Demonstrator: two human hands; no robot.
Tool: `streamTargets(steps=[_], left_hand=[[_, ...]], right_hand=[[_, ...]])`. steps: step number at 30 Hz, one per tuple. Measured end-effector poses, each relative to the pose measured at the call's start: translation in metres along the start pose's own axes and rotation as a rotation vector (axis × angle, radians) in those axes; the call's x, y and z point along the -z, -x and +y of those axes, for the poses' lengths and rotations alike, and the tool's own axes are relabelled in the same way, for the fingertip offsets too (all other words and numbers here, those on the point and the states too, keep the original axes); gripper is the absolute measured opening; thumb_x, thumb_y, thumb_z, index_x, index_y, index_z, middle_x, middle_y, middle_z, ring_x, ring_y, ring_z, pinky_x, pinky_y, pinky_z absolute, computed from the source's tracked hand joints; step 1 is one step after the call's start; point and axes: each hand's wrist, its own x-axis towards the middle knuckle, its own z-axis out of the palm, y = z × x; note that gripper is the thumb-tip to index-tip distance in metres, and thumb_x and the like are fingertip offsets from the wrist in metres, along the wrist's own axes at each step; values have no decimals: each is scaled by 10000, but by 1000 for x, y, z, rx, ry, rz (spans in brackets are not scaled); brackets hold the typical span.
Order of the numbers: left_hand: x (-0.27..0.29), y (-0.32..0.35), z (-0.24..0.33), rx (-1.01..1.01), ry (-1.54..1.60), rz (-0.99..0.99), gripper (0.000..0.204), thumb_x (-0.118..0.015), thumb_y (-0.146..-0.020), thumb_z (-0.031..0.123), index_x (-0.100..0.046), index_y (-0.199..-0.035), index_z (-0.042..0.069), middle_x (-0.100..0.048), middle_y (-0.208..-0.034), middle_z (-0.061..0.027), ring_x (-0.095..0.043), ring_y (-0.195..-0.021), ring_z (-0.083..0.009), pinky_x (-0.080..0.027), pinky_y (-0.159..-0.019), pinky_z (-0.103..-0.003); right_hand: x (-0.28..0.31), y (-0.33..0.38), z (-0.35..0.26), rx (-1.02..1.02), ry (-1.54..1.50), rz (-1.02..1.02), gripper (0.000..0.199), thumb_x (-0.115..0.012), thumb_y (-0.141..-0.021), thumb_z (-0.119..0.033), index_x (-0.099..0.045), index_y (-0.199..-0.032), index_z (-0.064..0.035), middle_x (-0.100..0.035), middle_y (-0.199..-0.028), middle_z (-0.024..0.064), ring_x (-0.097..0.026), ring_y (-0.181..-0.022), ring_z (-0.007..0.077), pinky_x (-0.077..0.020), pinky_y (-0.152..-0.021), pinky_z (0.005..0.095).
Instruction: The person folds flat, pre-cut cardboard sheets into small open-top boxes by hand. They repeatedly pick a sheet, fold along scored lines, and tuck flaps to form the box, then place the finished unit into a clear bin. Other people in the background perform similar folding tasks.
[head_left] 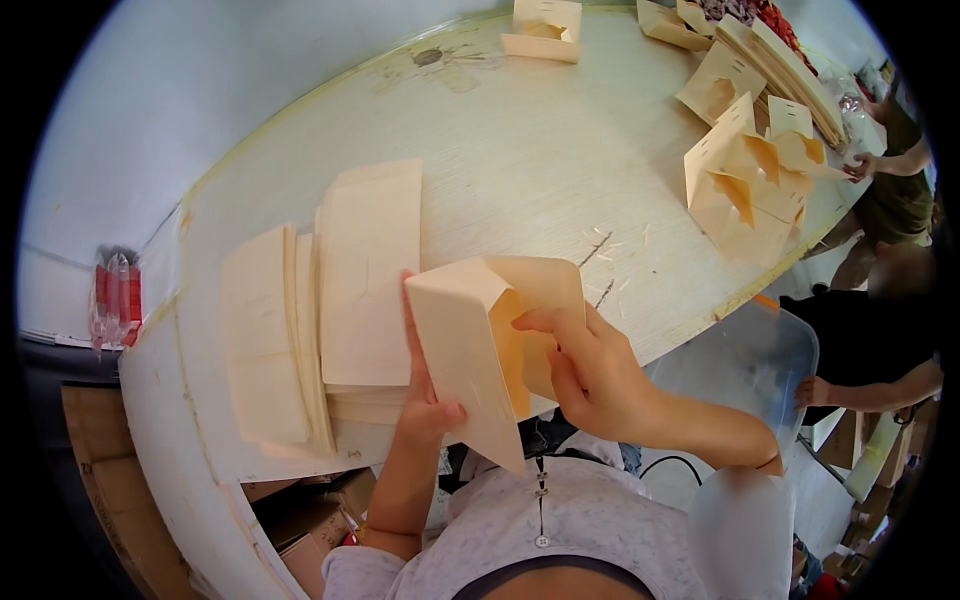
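A cream paper envelope (462, 345), its mouth spread apart and darker yellow inside, is held up in front of my chest. My left hand (425, 395) is closed on its left side, thumb in front and fingers behind. At the mouth, my right hand (610, 375) has its index finger bent into the opening, with the right-hand panel between its fingers; part of that grip is hidden. Just left of my left hand lies a stack of flat cream envelopes (372, 270), and beside it a second stack (265, 340).
Opened envelopes (745, 190) stand piled at the far right, another (545, 30) at the far edge. Thin pale scraps (620, 265) lie on the white table (500, 150). A clear plastic bin (740, 370) stands right of me. Co-workers' hands (815, 392) show at the right.
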Motion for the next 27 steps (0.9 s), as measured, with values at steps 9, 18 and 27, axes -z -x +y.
streamTargets(steps=[9,18,27], left_hand=[[29,12,-22,200,525,105,724,-562,-886,319,-170,-1455,105,-202,-1489,-118,-311,-1325,-237,-332,-1054,-408],[51,7,-44,-3,373,-107,461,-371,-978,312,-278,-1422,232,-486,-1162,-138,-473,-1100,-317,-336,-1023,-533],[53,19,-59,24,342,90,491,-463,-940,351,-365,-1362,120,-516,-1187,-117,-506,-1090,-213,-384,-969,-366]], right_hand=[[-2,-2,-21,53,63,-86,601,-549,-735,33,-385,-1309,-32,-543,-1111,227,-600,-786,356,-499,-612,378],[-25,32,4,847,271,486,348,-755,-685,-237,-591,-932,-54,-560,-1050,211,-602,-834,311,-506,-638,357],[-33,27,-5,283,-102,108,815,-785,-671,-261,-374,-1264,117,-488,-1194,298,-519,-1080,399,-460,-891,438]])
